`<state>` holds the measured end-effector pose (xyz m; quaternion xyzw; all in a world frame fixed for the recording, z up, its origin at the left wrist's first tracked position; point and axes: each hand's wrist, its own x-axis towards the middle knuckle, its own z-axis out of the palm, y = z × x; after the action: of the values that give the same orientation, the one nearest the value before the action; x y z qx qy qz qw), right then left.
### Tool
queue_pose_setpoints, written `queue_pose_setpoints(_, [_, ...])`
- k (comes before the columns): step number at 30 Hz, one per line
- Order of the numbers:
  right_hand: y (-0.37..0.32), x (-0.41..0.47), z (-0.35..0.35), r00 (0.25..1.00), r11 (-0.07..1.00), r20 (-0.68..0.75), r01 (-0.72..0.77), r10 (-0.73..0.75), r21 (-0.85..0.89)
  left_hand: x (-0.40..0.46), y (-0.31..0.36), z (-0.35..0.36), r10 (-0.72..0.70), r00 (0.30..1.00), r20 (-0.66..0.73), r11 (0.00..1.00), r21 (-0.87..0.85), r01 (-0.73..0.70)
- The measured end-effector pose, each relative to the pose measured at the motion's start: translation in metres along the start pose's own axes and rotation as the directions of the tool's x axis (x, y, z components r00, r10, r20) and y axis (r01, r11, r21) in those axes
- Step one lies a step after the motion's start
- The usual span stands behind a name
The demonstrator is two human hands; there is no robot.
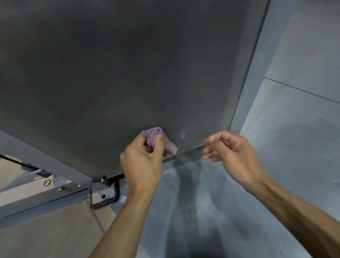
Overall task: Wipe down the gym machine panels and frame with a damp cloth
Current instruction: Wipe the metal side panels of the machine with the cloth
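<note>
A large dark grey machine panel [117, 67] fills most of the view, slanting down to a lower edge. My left hand [141, 163] grips a bunched purple cloth [155, 138] and holds it against the panel close to that lower edge. My right hand [229, 149] hovers just right of the cloth, beside the panel's bottom right corner, with its fingers loosely curled and nothing in them. A grey frame rail [253, 64] runs up the panel's right side.
Below the panel a black metal bracket [110, 192] and bolted frame bars [43, 193] sit at lower left over a tan floor. Grey floor slabs [302, 135] spread to the right, with pale specks and a wet-looking patch [184, 169] under the panel edge.
</note>
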<state>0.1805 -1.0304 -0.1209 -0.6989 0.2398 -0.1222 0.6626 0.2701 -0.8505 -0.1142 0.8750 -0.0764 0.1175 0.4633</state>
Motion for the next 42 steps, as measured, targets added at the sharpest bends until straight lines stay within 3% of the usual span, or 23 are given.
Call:
queue_pose_setpoints(5, [0.003,0.002,-0.008,0.999,0.999,-0.043,0.015,-0.014,0.032,-0.003,0.03,0.052,0.045,0.995,0.094,0.999,-0.012,-0.044])
queue_pose_setpoints(12, [0.015,0.003,-0.025,0.971,0.999,-0.233,0.045,-0.047,-0.012,-0.003,0.093,0.108,0.181,0.961,0.208,0.981,0.027,-0.191])
queue_pose_setpoints(17, [0.018,0.007,-0.027,0.967,1.0,-0.256,0.005,-0.007,-0.005,-0.004,0.095,0.121,0.17,0.948,0.268,0.977,0.08,-0.198])
queue_pose_setpoints(20, [0.025,0.007,-0.026,0.968,0.997,-0.242,-0.071,0.071,0.009,-0.011,0.08,0.126,0.031,0.958,0.287,0.997,0.053,-0.049])
queue_pose_setpoints(23, [0.029,0.003,-0.029,0.963,0.996,-0.254,-0.08,0.085,0.032,-0.015,0.081,0.124,-0.095,0.944,0.316,0.981,-0.13,0.142])
queue_pose_setpoints(27, [0.022,0.007,-0.036,0.956,1.0,-0.292,0.003,-0.003,0.0,0.0,0.108,0.113,0.017,0.967,0.256,0.95,-0.306,0.065])
queue_pose_setpoints(29, [0.018,0.011,-0.037,0.956,1.0,-0.294,0.004,-0.002,0.009,-0.001,0.11,0.114,-0.039,0.951,0.308,0.927,-0.344,0.149])
queue_pose_setpoints(32, [0.017,0.011,-0.034,0.967,0.989,-0.211,-0.127,0.141,0.079,-0.014,0.098,0.12,-0.294,0.833,0.468,0.776,-0.391,0.494])
queue_pose_setpoints(34, [0.021,0.004,-0.03,0.958,0.949,-0.077,-0.259,0.276,0.178,-0.018,0.089,0.122,-0.395,0.747,0.535,0.689,-0.366,0.626])
queue_pose_setpoints(39, [0.024,-0.004,-0.032,0.898,0.796,0.209,-0.439,0.387,0.417,-0.023,0.073,0.119,-0.494,0.649,0.579,0.675,-0.216,0.705])
queue_pose_setpoints(42, [0.022,0.0,-0.028,0.876,0.745,0.192,-0.479,0.444,0.465,-0.024,0.069,0.111,-0.473,0.599,0.646,0.66,-0.191,0.726])
